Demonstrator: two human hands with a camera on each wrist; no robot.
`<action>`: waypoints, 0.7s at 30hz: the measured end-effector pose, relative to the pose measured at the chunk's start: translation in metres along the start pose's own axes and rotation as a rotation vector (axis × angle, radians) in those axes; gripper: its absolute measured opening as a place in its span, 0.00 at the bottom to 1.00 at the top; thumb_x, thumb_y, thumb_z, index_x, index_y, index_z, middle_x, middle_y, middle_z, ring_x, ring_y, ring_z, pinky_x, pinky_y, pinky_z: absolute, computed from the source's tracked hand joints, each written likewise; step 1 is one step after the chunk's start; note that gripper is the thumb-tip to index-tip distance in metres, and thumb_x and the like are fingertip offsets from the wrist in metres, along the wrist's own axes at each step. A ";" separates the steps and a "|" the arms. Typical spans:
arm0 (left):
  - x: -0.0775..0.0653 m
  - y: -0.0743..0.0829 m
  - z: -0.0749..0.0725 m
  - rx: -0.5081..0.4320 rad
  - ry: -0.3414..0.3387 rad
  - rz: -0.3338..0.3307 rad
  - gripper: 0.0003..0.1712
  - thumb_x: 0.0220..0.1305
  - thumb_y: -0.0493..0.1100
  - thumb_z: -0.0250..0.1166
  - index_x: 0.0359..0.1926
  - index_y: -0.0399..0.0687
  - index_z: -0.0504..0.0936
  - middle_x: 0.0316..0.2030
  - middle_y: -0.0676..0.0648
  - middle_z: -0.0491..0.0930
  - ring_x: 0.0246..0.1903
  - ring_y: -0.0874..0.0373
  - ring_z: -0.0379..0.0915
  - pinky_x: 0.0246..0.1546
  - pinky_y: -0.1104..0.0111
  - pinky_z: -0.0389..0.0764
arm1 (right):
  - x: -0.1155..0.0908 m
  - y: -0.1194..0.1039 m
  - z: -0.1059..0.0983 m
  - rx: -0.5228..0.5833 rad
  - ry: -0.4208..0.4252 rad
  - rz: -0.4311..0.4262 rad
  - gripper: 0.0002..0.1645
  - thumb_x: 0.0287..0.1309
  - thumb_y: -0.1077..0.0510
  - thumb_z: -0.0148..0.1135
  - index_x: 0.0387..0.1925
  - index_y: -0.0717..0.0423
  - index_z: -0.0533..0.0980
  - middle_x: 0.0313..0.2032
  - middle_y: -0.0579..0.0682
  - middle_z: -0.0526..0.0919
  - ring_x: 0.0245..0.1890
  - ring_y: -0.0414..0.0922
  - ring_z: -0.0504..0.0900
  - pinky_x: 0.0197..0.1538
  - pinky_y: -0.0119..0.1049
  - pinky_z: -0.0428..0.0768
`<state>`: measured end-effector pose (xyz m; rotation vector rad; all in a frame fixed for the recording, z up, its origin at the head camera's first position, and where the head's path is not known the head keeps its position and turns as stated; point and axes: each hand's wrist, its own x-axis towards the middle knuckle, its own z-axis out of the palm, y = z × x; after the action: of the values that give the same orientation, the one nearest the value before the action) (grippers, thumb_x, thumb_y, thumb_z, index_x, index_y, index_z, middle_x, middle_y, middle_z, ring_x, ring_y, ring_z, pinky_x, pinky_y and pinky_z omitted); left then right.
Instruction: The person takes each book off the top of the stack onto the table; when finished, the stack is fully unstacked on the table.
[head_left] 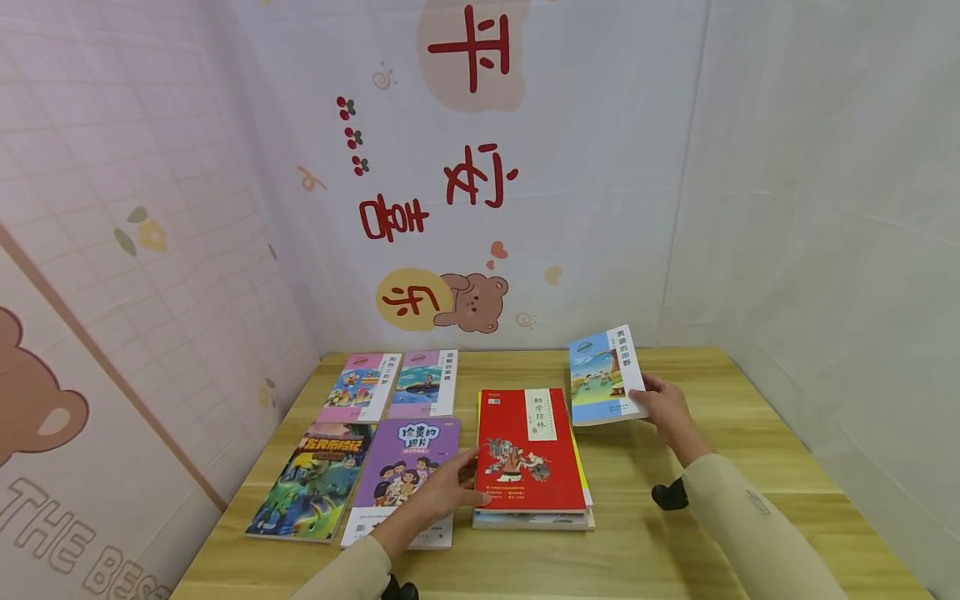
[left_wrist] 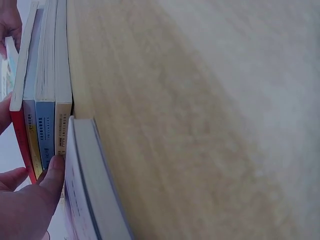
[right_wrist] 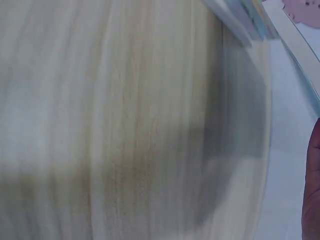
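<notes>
My right hand [head_left: 667, 410] pinches the lower right edge of a thin blue book [head_left: 592, 379] with a white title strip, holding it tilted above the table. Part of that hand [right_wrist: 312, 185] shows at the right edge of the right wrist view, beside the book's pale edge [right_wrist: 300, 47]. My left hand [head_left: 442, 492] touches the left side of a stack of several books topped by a red book [head_left: 528, 450]. In the left wrist view, fingers [left_wrist: 52, 175] of this hand lie against the spines, and another fingertip is by the red cover.
Left of the stack lie a purple book [head_left: 405, 458], a dark green comic-style book [head_left: 311, 483], a pink-and-blue book [head_left: 358, 387] and a whale-cover book [head_left: 423, 383]. They rest on the wooden table [head_left: 645, 533], with a printed cloth backdrop [head_left: 600, 167] behind.
</notes>
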<state>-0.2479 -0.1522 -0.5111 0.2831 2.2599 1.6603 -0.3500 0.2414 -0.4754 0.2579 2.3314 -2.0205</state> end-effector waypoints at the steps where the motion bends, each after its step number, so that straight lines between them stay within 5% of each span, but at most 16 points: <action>1: 0.000 0.000 0.000 0.000 0.001 0.002 0.51 0.55 0.32 0.74 0.75 0.37 0.56 0.68 0.35 0.65 0.66 0.36 0.61 0.58 0.52 0.74 | 0.003 0.001 0.000 -0.002 0.003 0.001 0.37 0.73 0.61 0.52 0.76 0.63 0.51 0.67 0.68 0.62 0.38 0.38 0.80 0.40 0.32 0.83; 17: 0.000 -0.002 0.001 -0.022 -0.002 0.014 0.51 0.55 0.31 0.73 0.75 0.35 0.56 0.65 0.35 0.68 0.64 0.38 0.65 0.57 0.54 0.76 | 0.031 0.014 0.001 -0.027 -0.011 0.002 0.35 0.74 0.61 0.49 0.75 0.66 0.51 0.66 0.72 0.62 0.37 0.40 0.81 0.41 0.35 0.83; 21: 0.000 -0.001 0.001 -0.011 -0.002 0.004 0.51 0.55 0.31 0.73 0.75 0.36 0.56 0.65 0.36 0.68 0.63 0.39 0.66 0.57 0.53 0.76 | 0.033 0.013 0.000 -0.068 -0.045 0.000 0.37 0.76 0.58 0.47 0.76 0.66 0.45 0.71 0.71 0.55 0.55 0.58 0.77 0.57 0.48 0.78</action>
<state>-0.2476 -0.1509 -0.5122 0.2868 2.2499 1.6731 -0.3809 0.2467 -0.4925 0.2070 2.3672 -1.9223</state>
